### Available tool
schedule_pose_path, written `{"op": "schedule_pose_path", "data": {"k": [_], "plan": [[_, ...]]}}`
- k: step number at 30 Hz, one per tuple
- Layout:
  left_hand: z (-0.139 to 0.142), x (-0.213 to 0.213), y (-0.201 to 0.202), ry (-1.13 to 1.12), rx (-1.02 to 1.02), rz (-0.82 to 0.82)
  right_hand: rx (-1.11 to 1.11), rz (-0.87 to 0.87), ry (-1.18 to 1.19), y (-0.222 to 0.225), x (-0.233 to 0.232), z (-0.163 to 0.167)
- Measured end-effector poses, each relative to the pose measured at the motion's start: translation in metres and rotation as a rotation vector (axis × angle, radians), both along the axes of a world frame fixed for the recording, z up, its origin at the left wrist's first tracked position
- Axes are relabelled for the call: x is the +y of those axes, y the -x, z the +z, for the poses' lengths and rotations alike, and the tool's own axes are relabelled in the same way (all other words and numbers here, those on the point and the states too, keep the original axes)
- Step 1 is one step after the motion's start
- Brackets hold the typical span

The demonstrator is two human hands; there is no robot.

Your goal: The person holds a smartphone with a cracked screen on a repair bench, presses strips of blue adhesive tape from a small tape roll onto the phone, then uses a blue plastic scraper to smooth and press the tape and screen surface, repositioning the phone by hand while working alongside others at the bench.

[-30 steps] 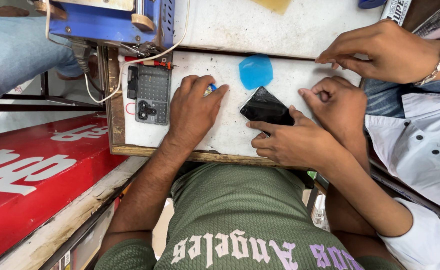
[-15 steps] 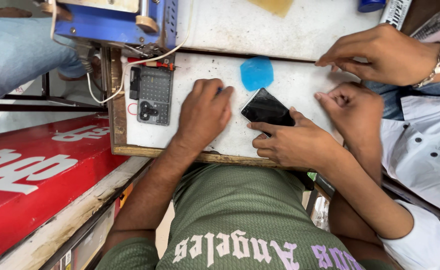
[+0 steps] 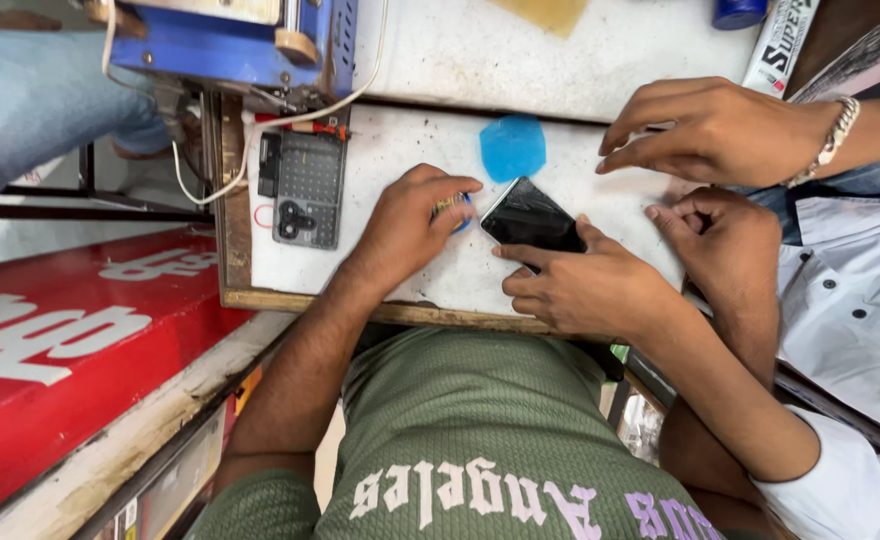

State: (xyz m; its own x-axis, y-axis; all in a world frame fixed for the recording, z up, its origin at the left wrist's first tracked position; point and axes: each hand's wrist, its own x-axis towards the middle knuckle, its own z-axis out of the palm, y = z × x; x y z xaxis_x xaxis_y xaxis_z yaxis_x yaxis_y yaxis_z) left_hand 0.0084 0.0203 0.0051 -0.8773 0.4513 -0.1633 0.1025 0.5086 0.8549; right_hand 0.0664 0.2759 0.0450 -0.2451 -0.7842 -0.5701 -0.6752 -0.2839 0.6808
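Head view: the flat black rectangular phone [image 3: 530, 218] lies glass-up on the white scuffed worktop [image 3: 410, 170] and serves as the reference point. The right hand [image 3: 585, 285] rests at the phone's near edge, fingers curled against that edge and steadying it; whether it fully grips the phone cannot be told. The left hand [image 3: 410, 225] sits just beside the phone's left corner, fingers closed around a small blue and yellow object [image 3: 457, 208], most of which is hidden. A translucent blue rounded pad [image 3: 512, 147] lies just beyond the phone's far corner. Well to the left of the phone lies a grey perforated rectangular block [image 3: 308, 188], with a blue metal machine [image 3: 250, 45] beyond it. To the right of the phone, another person's two hands hover: one with a metal bracelet [image 3: 715, 130], the other loosely closed [image 3: 725, 240].
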Motion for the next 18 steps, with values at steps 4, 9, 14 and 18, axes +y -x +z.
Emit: {"op": "schedule_pose_path", "data": {"k": [4,9,14,18], "plan": [[0.005,-0.029,0.002,0.074,0.046,0.137,0.649,0.395,-0.112,0.002,-0.001,0.002],[0.031,-0.075,-0.007,0.131,-0.220,0.276,1.182,0.741,-0.252,-0.005,0.007,-0.013],[0.017,-0.039,-0.009,0.039,-0.143,0.128,0.537,0.322,-0.112,-0.004,0.003,-0.007],[0.004,-0.031,-0.002,0.160,-0.101,0.064,0.778,0.469,-0.163,-0.005,-0.001,-0.006]]}}
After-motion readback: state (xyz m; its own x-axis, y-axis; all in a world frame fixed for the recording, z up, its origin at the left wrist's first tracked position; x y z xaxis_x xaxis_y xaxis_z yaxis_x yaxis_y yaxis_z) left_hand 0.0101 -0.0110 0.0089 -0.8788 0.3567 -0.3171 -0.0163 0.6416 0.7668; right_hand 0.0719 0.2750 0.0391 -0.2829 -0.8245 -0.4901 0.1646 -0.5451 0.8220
